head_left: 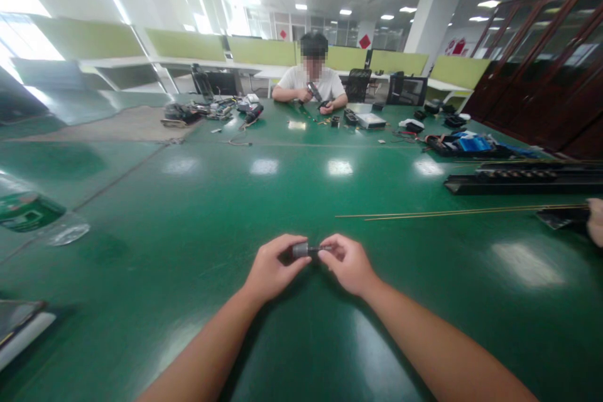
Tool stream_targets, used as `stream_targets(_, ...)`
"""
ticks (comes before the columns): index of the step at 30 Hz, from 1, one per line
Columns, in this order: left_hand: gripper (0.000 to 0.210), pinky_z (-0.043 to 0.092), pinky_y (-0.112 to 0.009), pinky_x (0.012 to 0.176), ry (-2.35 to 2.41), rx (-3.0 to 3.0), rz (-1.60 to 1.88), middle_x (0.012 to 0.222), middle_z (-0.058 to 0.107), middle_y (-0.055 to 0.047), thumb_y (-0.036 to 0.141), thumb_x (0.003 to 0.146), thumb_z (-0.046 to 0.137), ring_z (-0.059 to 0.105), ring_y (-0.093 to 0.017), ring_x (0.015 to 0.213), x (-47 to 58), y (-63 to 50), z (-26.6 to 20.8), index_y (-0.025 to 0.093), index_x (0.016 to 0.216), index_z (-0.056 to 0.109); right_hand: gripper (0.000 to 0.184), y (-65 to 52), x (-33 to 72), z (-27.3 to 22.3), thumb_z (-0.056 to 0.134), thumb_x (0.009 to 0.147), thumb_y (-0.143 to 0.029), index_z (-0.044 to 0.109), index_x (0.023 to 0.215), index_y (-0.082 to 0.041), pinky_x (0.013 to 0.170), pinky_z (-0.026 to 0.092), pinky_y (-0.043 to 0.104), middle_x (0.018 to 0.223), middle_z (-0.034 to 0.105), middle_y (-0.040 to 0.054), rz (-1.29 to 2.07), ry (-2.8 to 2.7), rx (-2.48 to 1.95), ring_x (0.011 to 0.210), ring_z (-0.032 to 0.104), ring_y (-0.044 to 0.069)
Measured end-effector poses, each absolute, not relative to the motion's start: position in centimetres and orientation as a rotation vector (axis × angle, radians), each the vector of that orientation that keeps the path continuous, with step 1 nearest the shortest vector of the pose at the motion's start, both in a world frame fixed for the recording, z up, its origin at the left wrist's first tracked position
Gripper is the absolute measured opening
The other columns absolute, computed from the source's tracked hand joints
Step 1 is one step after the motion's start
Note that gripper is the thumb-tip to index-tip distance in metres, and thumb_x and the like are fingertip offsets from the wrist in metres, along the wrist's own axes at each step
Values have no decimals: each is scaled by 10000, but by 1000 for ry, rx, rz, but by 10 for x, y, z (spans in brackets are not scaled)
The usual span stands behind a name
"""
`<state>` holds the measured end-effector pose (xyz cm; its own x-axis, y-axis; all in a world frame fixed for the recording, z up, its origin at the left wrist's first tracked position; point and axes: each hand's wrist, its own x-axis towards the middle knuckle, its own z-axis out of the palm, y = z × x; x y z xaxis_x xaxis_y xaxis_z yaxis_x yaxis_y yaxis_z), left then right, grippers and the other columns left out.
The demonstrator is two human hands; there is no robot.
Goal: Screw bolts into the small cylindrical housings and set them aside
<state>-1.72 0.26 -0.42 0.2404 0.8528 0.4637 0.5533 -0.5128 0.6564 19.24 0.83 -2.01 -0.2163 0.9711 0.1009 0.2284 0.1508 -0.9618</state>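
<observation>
Just above the green table, my left hand [273,267] grips a small grey cylindrical part [300,250], which looks like a drill chuck or small motor, between thumb and fingers. A thin dark shaft [314,250] sticks out of its right end, lying roughly level. My right hand [347,262] pinches the far end of that shaft with thumb and fingertips. Whether shaft and cylinder are one piece I cannot tell. Both hands are close together, with the fingers partly hiding the part.
Two thin brass-coloured rods [424,213] lie to the right, near a black rail [522,182]. A plastic bottle [38,217] lies at left. Across the green table [226,195] sits a person [311,78] holding a tool, among a cordless drill [253,113] and scattered parts. Another person's hand [596,220] shows at the right edge.
</observation>
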Motion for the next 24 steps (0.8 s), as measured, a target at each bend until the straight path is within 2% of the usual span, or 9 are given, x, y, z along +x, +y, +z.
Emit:
stream_targets(19, 306, 534, -349, 876, 1372, 2038, 1161, 1023, 737, -57, 361, 787, 762, 684, -213, 929, -23, 6, -5, 222, 1055, 717, 231, 12, 192, -21, 664, 832, -367, 655, 945, -166, 518, 429, 233, 649, 622, -10, 1190, -1479, -1191, 536, 561, 123)
stream_targets(21, 312, 533, -359, 878, 1400, 1985, 1155, 1024, 737, -61, 379, 779, 764, 686, -220, 932, -23, 6, -4, 218, 1043, 719, 256, 14, 193, -23, 642, 855, -418, 639, 894, -165, 494, 413, 227, 606, 590, -23, 1239, -1409, -1143, 501, 536, 113)
stream_targets(24, 351, 544, -361, 845, 1436, 1797, 1177, 993, 737, -73, 408, 762, 769, 695, -224, 887, -22, 7, -3, 193, 1032, 704, 409, 19, 194, -27, 535, 911, -545, 575, 747, -173, 448, 376, 222, 530, 509, -40, 1335, -1254, -1054, 430, 476, 96)
